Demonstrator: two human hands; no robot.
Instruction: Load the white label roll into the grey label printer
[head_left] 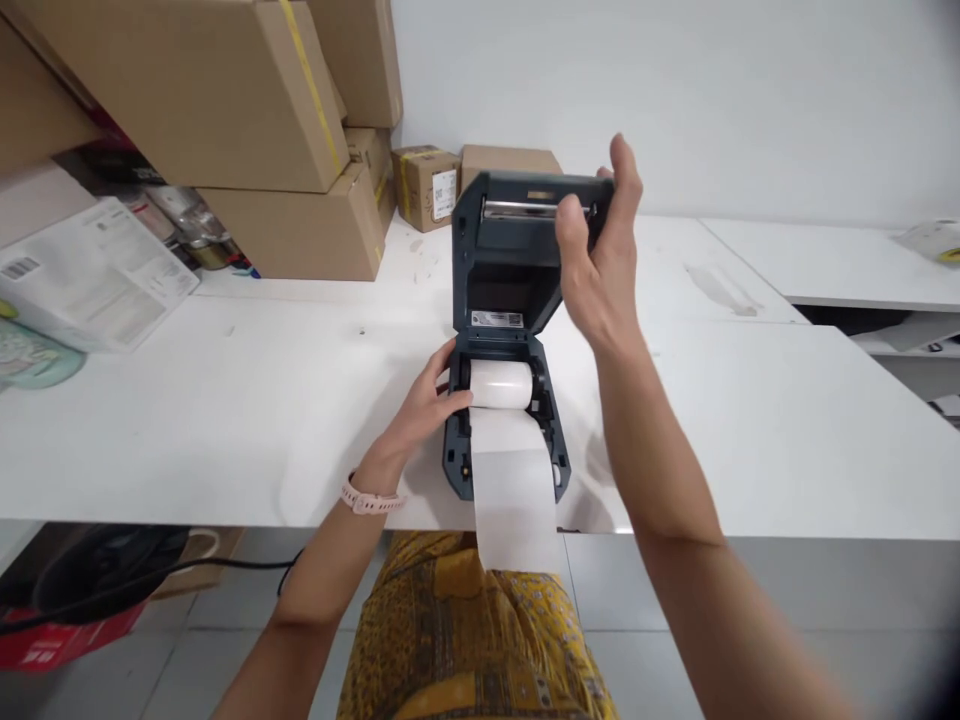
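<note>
A dark blue-grey label printer stands at the front of the white table with its lid swung up. Inside lies a white label roll, and its loose strip runs forward over the table's edge. My right hand grips the lid's upper right corner, thumb on the inner face and fingers behind it. At the printer's left side is my left hand, its thumb by the roll's left end and its fingers against the outer wall, partly hidden.
Cardboard boxes are stacked at the back left, with smaller boxes against the wall. A white printed carton and a pale green item lie at the far left. A black cable hangs below the table.
</note>
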